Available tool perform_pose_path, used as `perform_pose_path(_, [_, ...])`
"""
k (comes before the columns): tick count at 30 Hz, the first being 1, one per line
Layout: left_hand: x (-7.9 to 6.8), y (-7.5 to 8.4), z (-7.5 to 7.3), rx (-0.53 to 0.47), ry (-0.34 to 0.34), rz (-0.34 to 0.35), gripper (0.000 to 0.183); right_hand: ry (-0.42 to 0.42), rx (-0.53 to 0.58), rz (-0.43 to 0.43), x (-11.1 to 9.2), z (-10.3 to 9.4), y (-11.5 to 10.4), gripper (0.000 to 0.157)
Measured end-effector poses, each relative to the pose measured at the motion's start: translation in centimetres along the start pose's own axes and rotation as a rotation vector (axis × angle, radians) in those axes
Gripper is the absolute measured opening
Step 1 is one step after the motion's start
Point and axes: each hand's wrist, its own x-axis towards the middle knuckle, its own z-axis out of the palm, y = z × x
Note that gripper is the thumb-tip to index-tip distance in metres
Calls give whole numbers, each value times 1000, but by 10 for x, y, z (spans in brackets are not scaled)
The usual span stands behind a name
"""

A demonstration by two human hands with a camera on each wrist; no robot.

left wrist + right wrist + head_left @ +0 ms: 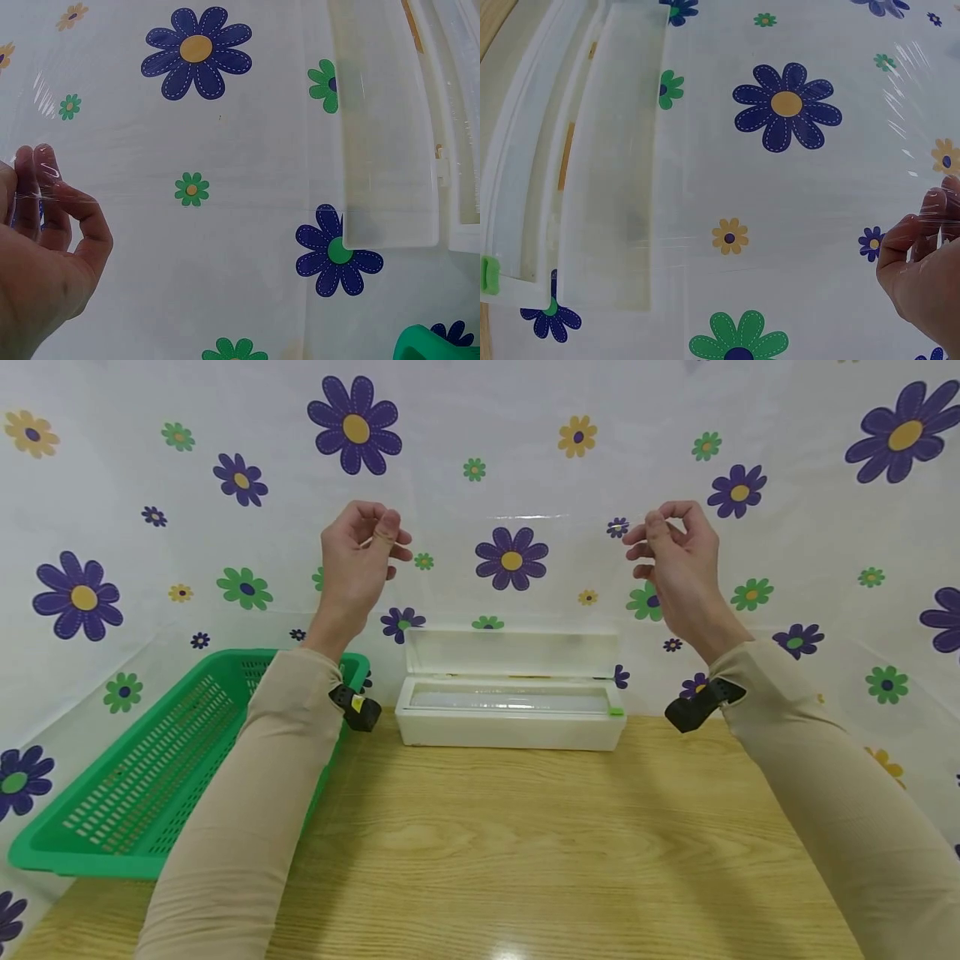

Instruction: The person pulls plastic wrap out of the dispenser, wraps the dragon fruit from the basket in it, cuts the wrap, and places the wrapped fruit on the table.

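A sheet of clear plastic wrap (528,517) is stretched between my raised hands, seen mostly by its glints. My left hand (363,547) pinches one upper corner between thumb and fingers. At the opposite corner, my right hand (678,547) pinches the film the same way. Below them a white wrap dispenser box (510,731) stands on the table with its lid (512,653) raised and a roll of film (510,700) inside. A green slide cutter (616,712) sits at the right end of its front edge. Both wrist views show faint film edges running from the hands toward the box.
To the left, a green perforated basket (90,864) lies partly behind my left forearm. The box stands at the back of the wooden table (480,843), close to a white flower-patterned sheet (450,410) that hangs behind and around it.
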Motion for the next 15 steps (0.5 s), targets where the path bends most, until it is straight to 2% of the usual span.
perform_pose_path(15, [3,4,-3,9,1,10,15,-11,39,-22,1,2,-5,7])
